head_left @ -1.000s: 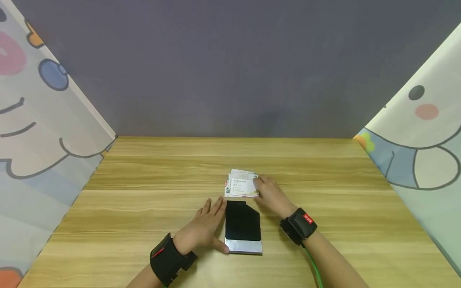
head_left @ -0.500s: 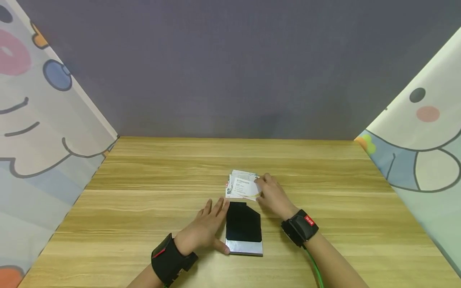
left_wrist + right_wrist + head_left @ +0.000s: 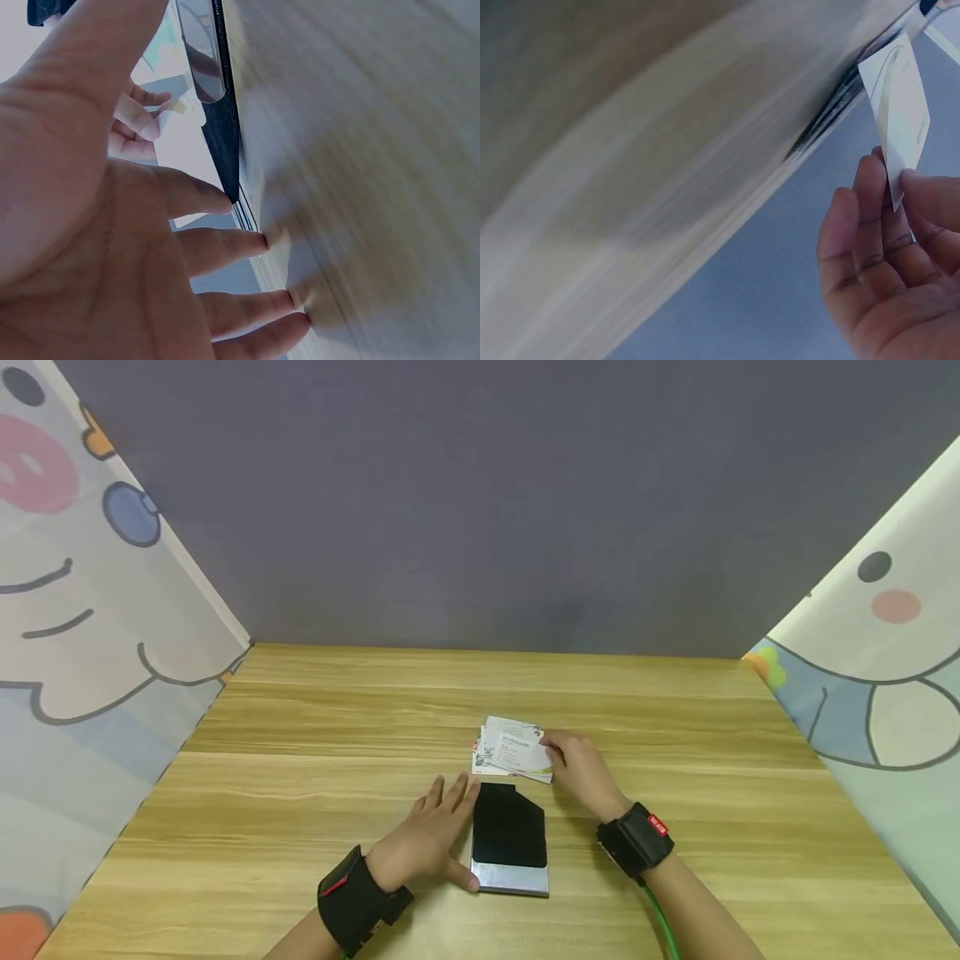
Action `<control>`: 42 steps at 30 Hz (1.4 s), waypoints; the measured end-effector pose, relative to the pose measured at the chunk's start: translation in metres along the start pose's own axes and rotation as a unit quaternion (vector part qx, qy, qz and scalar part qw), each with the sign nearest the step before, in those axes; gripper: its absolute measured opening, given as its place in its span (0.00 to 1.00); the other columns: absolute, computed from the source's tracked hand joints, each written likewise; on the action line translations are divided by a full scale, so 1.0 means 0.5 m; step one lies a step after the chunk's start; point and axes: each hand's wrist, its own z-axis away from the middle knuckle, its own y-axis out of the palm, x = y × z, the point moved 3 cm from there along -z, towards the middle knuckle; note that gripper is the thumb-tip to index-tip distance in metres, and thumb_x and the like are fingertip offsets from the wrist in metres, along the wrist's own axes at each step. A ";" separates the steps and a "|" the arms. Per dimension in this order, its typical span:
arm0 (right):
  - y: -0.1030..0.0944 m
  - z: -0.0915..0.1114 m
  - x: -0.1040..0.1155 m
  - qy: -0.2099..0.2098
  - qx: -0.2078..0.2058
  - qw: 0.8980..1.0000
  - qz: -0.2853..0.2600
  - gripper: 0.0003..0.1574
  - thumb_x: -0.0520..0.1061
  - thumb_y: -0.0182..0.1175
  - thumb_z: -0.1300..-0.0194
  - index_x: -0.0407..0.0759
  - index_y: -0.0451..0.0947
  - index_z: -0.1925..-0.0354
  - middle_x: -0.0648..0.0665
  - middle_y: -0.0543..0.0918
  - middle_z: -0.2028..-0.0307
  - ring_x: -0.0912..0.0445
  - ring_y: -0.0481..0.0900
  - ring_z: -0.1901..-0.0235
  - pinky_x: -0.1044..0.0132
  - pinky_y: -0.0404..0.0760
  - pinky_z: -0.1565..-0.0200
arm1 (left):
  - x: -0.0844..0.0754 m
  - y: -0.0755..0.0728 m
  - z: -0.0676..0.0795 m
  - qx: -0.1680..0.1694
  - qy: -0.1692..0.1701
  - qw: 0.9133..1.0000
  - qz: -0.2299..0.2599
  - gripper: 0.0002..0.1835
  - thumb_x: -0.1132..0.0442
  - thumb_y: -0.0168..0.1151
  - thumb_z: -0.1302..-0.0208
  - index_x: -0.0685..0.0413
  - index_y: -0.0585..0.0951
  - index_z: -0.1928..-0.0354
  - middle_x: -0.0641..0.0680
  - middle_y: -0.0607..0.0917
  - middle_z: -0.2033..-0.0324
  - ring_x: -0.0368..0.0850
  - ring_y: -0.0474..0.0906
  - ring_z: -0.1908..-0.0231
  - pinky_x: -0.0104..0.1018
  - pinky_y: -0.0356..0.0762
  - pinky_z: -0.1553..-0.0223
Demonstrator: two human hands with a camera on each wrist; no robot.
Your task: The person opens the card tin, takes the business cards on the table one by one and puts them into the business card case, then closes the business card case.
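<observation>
My right hand [image 3: 588, 772] pinches a white business card [image 3: 527, 757] by its right edge, thumb against fingers. In the right wrist view the card [image 3: 904, 105] is tilted up off the stack of cards [image 3: 840, 101] beneath it. The rest of that stack [image 3: 488, 737] lies fanned out behind and left of the held card. Nearer to me lies a flat black and silver case [image 3: 510, 827]. Spread out along the case's left side, my left hand [image 3: 427, 843] has its fingertips on the table and its thumb at the case's lower left corner.
The wood-grain table [image 3: 315, 777] ends at a dark grey panel [image 3: 480, 510] at the back. Cartoon-printed panels [image 3: 97, 610] stand at both sides. A green cable [image 3: 660, 914] runs from the right wristband [image 3: 636, 841].
My right hand has drawn the top card slightly right, turning and lifting it from the stack. My left hand stays beside the case. The head view has shifted slightly.
</observation>
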 end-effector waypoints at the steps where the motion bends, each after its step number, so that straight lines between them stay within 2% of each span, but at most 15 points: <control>1: -0.003 0.002 0.000 0.000 -0.001 1.000 -0.008 0.10 0.28 0.56 0.46 0.33 0.79 0.65 0.38 0.83 0.68 0.55 0.71 0.75 0.61 0.73 0.73 | -0.001 0.000 0.000 0.000 0.000 1.000 -0.001 0.67 0.35 0.68 0.72 0.59 0.48 0.30 0.67 0.49 0.31 0.73 0.41 0.36 0.69 0.53 0.41; 7: -0.020 0.018 0.012 -0.004 0.017 0.999 -0.033 0.10 0.26 0.56 0.47 0.33 0.79 0.65 0.40 0.82 0.71 0.56 0.70 0.77 0.63 0.73 0.75 | -0.004 -0.002 -0.001 -0.004 0.007 1.000 -0.012 0.66 0.36 0.69 0.71 0.61 0.49 0.31 0.68 0.50 0.31 0.74 0.42 0.37 0.69 0.54 0.42; 13: -0.021 0.039 0.034 -0.014 0.071 0.997 -0.042 0.11 0.27 0.57 0.47 0.35 0.80 0.65 0.41 0.83 0.68 0.58 0.70 0.76 0.63 0.74 0.75 | -0.006 -0.003 -0.001 -0.009 0.011 1.000 -0.020 0.66 0.36 0.69 0.71 0.62 0.49 0.31 0.69 0.51 0.32 0.75 0.42 0.37 0.69 0.55 0.43; 17: -0.019 0.053 0.045 -0.033 0.110 0.992 -0.058 0.11 0.28 0.57 0.45 0.39 0.80 0.65 0.42 0.84 0.65 0.60 0.71 0.74 0.64 0.75 0.73 | -0.006 -0.003 0.000 -0.009 0.010 1.000 -0.024 0.66 0.36 0.68 0.72 0.62 0.50 0.32 0.69 0.51 0.32 0.74 0.43 0.37 0.68 0.56 0.43; 25: -0.007 0.067 0.056 -0.055 0.170 0.981 -0.081 0.11 0.28 0.55 0.45 0.40 0.79 0.68 0.47 0.81 0.71 0.61 0.69 0.76 0.67 0.73 0.74 | -0.007 -0.002 0.001 -0.011 0.009 0.999 -0.032 0.66 0.35 0.68 0.71 0.64 0.50 0.32 0.69 0.51 0.32 0.75 0.43 0.37 0.68 0.56 0.43; 29: -0.001 0.070 0.057 -0.061 0.184 0.978 -0.083 0.12 0.27 0.56 0.46 0.41 0.78 0.68 0.49 0.79 0.73 0.62 0.68 0.77 0.68 0.72 0.75 | -0.007 -0.002 0.000 -0.009 0.003 0.999 -0.033 0.66 0.35 0.68 0.71 0.63 0.50 0.32 0.68 0.51 0.32 0.74 0.43 0.37 0.68 0.56 0.43; 35: 0.004 0.075 0.053 -0.072 0.208 0.971 -0.091 0.17 0.26 0.55 0.47 0.42 0.78 0.62 0.50 0.76 0.75 0.62 0.67 0.78 0.68 0.70 0.75 | -0.006 -0.001 0.001 -0.009 -0.001 1.000 -0.030 0.66 0.35 0.68 0.72 0.64 0.51 0.32 0.69 0.51 0.32 0.74 0.43 0.37 0.68 0.56 0.42; 42: 0.007 0.082 0.053 -0.096 0.240 0.959 -0.113 0.16 0.26 0.55 0.47 0.41 0.78 0.61 0.49 0.78 0.75 0.64 0.68 0.78 0.69 0.73 0.75 | -0.007 0.000 0.000 -0.009 -0.001 0.999 -0.031 0.66 0.35 0.68 0.72 0.63 0.50 0.32 0.68 0.51 0.32 0.74 0.43 0.37 0.67 0.55 0.42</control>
